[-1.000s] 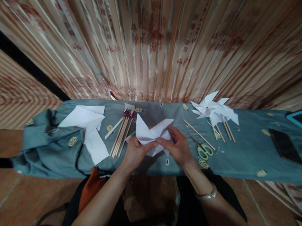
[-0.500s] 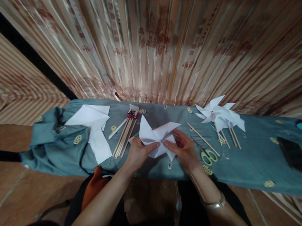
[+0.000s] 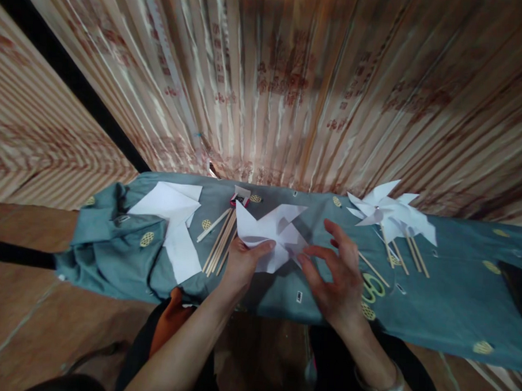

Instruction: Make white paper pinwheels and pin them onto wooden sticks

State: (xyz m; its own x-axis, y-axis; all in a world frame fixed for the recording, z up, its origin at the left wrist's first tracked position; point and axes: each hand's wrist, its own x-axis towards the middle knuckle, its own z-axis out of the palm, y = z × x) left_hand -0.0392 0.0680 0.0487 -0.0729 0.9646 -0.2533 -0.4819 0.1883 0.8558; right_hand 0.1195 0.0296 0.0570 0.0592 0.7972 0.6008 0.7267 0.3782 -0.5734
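Note:
Over the middle of the cloth is a white paper pinwheel [image 3: 270, 233], its blades folded in to the centre. My left hand [image 3: 243, 267] is closed on its lower left side, thumb pressed near the centre and the other fingers hidden behind the paper. At the right-hand blade, my right hand [image 3: 333, 273] pinches the tip between thumb and index finger, its other fingers raised apart. Just beyond that hand lie green-handled scissors [image 3: 373, 288], their blades hidden by it, and a single wooden stick [image 3: 374, 269].
Left of the pinwheel lie several wooden sticks [image 3: 219, 242], a small open box [image 3: 240, 197] of dark bits and white paper pieces [image 3: 183, 252]. Pinwheels on sticks [image 3: 384, 206] rest at the right. A dark phone [image 3: 516, 287] lies on the green cloth [image 3: 451, 296]. A curtain [image 3: 286, 104] hangs behind.
My right hand has left the pinwheel's centre and moved right, to the tip of a blade. My left thumb stays near the centre. The view has shifted slightly.

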